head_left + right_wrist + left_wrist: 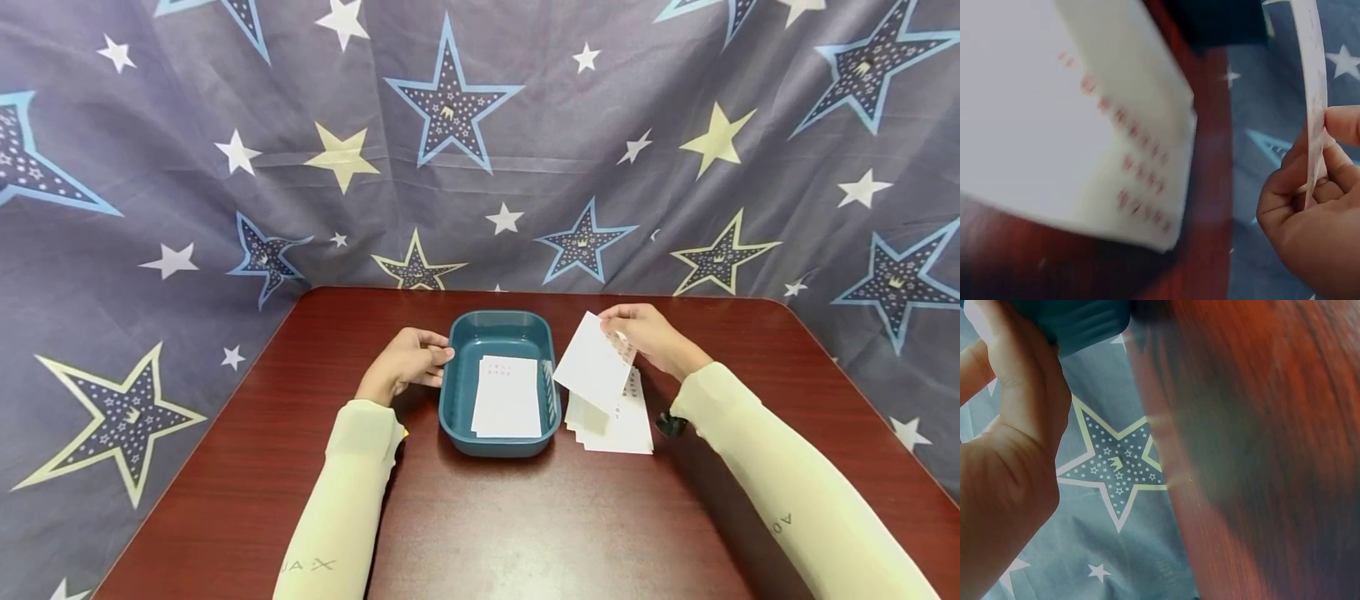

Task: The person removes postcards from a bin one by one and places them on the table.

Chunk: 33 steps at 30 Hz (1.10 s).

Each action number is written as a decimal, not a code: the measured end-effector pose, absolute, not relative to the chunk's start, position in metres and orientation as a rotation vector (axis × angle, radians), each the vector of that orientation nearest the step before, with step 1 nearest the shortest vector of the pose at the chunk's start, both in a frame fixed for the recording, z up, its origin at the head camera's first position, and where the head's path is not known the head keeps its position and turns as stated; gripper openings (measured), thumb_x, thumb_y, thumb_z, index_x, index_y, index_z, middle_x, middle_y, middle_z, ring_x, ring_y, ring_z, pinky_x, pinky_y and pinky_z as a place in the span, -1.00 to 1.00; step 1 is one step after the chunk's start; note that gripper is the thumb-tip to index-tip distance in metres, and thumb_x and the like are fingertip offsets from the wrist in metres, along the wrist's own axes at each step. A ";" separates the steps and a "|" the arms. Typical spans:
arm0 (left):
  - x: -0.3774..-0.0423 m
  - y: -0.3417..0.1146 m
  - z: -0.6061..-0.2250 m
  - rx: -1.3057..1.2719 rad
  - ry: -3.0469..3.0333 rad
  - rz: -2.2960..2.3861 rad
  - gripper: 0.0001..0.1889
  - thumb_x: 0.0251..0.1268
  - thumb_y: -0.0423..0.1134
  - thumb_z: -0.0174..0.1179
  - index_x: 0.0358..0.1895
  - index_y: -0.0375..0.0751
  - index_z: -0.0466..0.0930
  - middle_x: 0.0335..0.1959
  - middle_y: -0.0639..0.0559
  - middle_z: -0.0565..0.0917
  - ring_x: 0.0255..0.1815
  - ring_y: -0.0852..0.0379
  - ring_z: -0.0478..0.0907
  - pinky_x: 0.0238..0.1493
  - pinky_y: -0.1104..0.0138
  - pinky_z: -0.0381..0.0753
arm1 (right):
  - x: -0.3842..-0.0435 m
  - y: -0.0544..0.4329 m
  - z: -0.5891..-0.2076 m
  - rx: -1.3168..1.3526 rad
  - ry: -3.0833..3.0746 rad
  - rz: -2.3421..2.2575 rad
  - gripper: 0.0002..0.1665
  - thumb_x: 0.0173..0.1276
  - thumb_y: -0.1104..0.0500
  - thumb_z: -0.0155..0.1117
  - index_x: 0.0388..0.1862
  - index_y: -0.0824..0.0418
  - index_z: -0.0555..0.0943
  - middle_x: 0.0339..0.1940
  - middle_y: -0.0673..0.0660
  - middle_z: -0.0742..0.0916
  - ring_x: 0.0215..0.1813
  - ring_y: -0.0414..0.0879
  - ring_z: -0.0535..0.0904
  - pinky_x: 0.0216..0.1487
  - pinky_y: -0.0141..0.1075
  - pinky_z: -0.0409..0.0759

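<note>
My left hand [408,363] is at the left side of a blue-green rectangular tray [501,448], its extended fingers touching the wall near the rim. In the left wrist view the fingers reach up to the tray's dark side. Inside the tray lie white paper sheets [508,400], small print on the top one. My right hand [651,335] pinches a white sheet of paper [592,367] by its upper right corner between thumb and fingers, tilted above a loose stack of printed sheets [633,421]. The right wrist view shows the held sheet [1311,69] edge-on.
The tray and paper stack sit side by side on a dark red-brown wooden table [480,533]. A star-patterned cloth [525,183] hangs behind the table and along its sides. A dark object [671,424] shows at the right cuff.
</note>
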<state>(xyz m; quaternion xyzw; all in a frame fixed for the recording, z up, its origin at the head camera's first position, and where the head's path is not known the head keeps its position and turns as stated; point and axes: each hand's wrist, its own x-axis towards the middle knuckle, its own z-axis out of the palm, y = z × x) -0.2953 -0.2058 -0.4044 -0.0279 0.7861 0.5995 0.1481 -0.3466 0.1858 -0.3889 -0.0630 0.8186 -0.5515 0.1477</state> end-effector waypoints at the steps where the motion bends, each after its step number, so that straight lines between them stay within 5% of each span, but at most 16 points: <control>1: -0.296 -0.206 -0.405 -0.082 2.260 1.724 -0.57 0.44 -0.34 0.23 0.28 -0.46 0.46 -0.27 -0.11 0.64 -0.51 0.15 0.61 -0.43 0.36 0.77 | -0.347 0.190 -0.392 -0.185 2.360 -1.568 -0.63 0.56 0.22 0.08 0.22 0.42 0.52 -0.20 -0.02 0.65 -0.19 -0.19 0.58 -0.17 -0.38 0.63; 8: -0.299 -0.208 -0.408 -0.079 2.258 1.724 -0.54 0.45 -0.32 0.23 0.31 -0.46 0.44 -0.27 -0.10 0.65 -0.51 0.16 0.61 -0.43 0.36 0.77 | -0.346 0.202 -0.407 -0.302 2.385 -1.389 -0.64 0.47 0.33 0.10 0.18 0.46 0.55 -0.22 0.14 0.72 -0.29 -0.13 0.62 -0.26 -0.33 0.67; 16: -0.295 -0.206 -0.405 -0.084 2.259 1.722 -0.58 0.45 -0.33 0.23 0.27 -0.46 0.47 -0.32 -0.07 0.64 -0.53 0.16 0.61 -0.44 0.36 0.77 | -0.343 0.198 -0.415 -0.528 2.478 -1.079 -0.50 0.23 0.41 0.30 0.18 0.44 0.52 -0.03 0.34 0.68 -0.17 -0.04 0.60 -0.13 -0.31 0.63; 22: -0.294 -0.205 -0.402 -0.080 2.260 1.722 -0.58 0.44 -0.33 0.23 0.27 -0.46 0.47 -0.31 -0.07 0.64 -0.52 0.15 0.61 -0.43 0.35 0.77 | -0.338 0.192 -0.416 -0.615 2.677 -0.780 -0.37 0.11 0.34 0.49 0.19 0.36 0.52 0.00 0.34 0.68 0.01 0.18 0.52 0.16 0.04 0.47; 25: -0.294 -0.205 -0.402 -0.074 2.260 1.723 -0.57 0.44 -0.34 0.23 0.27 -0.46 0.46 -0.31 -0.07 0.64 -0.52 0.16 0.61 -0.43 0.35 0.77 | -0.336 0.190 -0.414 -0.629 2.774 -0.644 -0.31 0.05 0.28 0.56 0.20 0.30 0.53 0.04 0.35 0.65 0.10 0.28 0.40 0.12 0.19 0.33; 33: -0.294 -0.205 -0.402 -0.087 2.257 1.730 -0.57 0.44 -0.35 0.23 0.28 -0.47 0.45 -0.31 -0.08 0.65 -0.55 0.16 0.62 -0.43 0.34 0.78 | -0.331 0.175 -0.406 -0.657 2.848 -0.532 -0.39 0.19 0.22 0.49 0.23 0.28 0.54 0.08 0.30 0.63 0.10 0.26 0.38 0.06 0.16 0.34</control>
